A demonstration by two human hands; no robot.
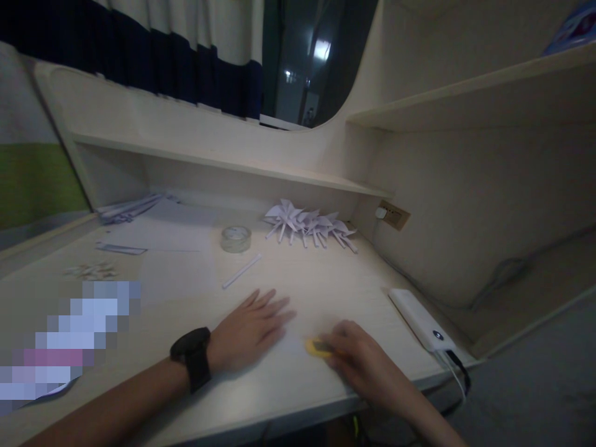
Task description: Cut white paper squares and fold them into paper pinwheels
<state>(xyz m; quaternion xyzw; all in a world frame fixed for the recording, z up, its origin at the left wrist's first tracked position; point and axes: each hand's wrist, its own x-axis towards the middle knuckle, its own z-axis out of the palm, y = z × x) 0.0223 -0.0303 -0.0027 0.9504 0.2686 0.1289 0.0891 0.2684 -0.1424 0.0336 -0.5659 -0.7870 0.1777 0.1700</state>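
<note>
The left hand lies flat and spread on a white paper sheet near the desk's front edge. Just right, the right hand closes on a small yellow cutter (blade not visible). Its path runs close to the left fingertips; a slip could nick them, or tear the sheet.
</note>
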